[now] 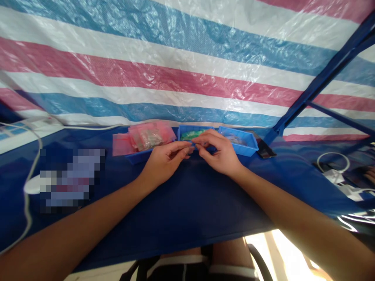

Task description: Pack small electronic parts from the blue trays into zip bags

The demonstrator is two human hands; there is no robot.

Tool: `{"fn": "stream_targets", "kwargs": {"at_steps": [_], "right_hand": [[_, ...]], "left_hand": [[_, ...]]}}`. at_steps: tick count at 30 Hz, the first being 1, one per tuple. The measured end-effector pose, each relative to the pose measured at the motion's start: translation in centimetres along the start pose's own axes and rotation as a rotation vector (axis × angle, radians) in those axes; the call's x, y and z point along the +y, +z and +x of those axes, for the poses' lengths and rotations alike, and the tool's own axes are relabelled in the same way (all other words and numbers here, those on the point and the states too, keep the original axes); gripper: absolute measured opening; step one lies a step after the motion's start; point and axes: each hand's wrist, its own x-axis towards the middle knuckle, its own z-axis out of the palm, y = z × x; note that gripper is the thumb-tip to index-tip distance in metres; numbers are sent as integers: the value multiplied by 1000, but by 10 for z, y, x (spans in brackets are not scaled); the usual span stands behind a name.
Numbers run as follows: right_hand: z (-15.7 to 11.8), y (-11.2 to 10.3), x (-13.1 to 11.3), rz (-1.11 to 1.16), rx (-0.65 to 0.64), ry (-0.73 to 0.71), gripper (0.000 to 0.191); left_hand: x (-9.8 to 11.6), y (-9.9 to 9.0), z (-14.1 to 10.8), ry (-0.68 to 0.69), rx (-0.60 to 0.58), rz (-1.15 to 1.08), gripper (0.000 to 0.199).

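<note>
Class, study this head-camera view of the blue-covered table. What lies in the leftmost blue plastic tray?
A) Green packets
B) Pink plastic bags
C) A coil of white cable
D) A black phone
B. Pink plastic bags are heaped in the leftmost blue plastic tray, just beyond the left hand.
</note>
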Motion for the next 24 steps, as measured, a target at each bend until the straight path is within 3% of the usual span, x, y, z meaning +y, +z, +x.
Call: {"fn": "stream_targets", "kwargs": {"at_steps": [3, 8, 14, 19, 24], "right_hand": [[-3, -1, 2, 71, 36, 69, 14], [-6, 1, 5, 181, -7, 122, 19], [-6, 2, -2, 169, 6, 89, 18], [-9, 4, -1, 193, 65, 188, 14], [-8, 2, -3, 238, 52, 169, 7]], "left_hand": [[1, -1, -1, 2, -25, 21, 38], [1, -3, 0, 8, -45, 71, 35], [-2, -5, 0, 4, -62, 84, 33], [-5, -6, -1, -21, -47, 106, 33], [0, -4, -2, -80, -39, 101, 33]]}}
